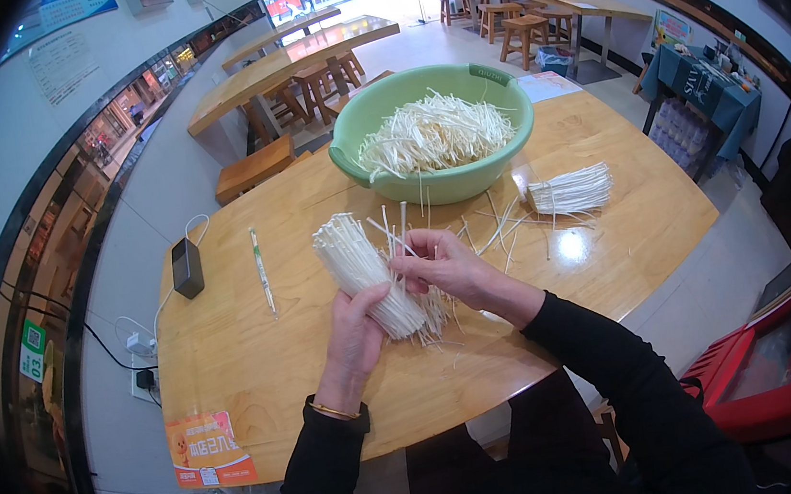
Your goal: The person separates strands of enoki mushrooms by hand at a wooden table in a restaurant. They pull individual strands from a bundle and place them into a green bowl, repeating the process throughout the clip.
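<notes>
My left hand (357, 330) grips a thick bundle of white enoki mushrooms (362, 268), tilted with its small caps toward the upper left. At the bundle's right side, my right hand (445, 267) pinches a few loose stems (394, 236) between thumb and fingers. Cut ends and short pieces (438, 311) lie on the wood under both hands. Beyond them stands a green plastic basin (433, 189) heaped with separated enoki (437, 130). A smaller enoki bunch (572, 191) rests on the tabletop to the right, with stray stems (502, 225) scattered near it.
The wooden table (234, 365) carries a black box-shaped device (186, 267) with a white cable, a thin wrapped stick (263, 272) and an orange printed sheet (211, 451) on its left. A red-framed case (770, 367) stands at right. Farther off are wooden tables and stools (525, 34).
</notes>
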`<action>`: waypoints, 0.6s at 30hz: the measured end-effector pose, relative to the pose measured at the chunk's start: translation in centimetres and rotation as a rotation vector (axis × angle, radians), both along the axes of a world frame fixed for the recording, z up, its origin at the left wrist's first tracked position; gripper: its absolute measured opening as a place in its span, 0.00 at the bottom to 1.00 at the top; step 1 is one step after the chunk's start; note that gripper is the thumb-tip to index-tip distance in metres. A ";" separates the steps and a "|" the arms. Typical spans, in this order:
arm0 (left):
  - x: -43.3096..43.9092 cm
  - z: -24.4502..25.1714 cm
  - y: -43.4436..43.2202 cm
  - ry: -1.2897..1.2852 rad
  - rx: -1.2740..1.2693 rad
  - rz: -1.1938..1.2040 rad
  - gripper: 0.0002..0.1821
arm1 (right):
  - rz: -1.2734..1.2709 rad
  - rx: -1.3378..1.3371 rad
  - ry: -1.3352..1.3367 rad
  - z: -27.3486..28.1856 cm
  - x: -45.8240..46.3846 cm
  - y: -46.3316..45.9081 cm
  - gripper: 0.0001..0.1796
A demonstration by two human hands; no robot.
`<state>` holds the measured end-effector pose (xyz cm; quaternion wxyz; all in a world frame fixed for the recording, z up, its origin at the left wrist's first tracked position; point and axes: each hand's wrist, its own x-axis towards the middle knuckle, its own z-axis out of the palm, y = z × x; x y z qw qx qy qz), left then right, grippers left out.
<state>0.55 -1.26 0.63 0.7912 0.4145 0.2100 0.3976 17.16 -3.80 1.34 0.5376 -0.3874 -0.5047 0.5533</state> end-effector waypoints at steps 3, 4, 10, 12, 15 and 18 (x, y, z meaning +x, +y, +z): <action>-0.2 -0.6 0.6 -0.067 -0.109 0.049 0.23 | 0.004 -0.014 0.131 -0.5 0.0 0.4 0.06; -0.3 -0.8 0.8 -0.087 -0.147 0.077 0.23 | 0.026 -0.030 0.189 -0.4 0.1 0.3 0.06; -1.0 -0.5 1.3 -0.153 -0.236 0.194 0.24 | 0.094 -0.019 0.370 1.3 2.1 0.4 0.06; -0.9 0.2 1.0 -0.150 -0.216 0.168 0.22 | 0.050 -0.063 0.263 1.5 2.0 0.2 0.06; -0.8 0.5 0.6 -0.118 -0.145 0.058 0.25 | 0.045 -0.097 0.132 1.3 1.6 0.1 0.08; -0.4 0.3 0.2 -0.036 -0.053 -0.021 0.28 | 0.041 -0.086 0.031 0.9 0.7 0.0 0.12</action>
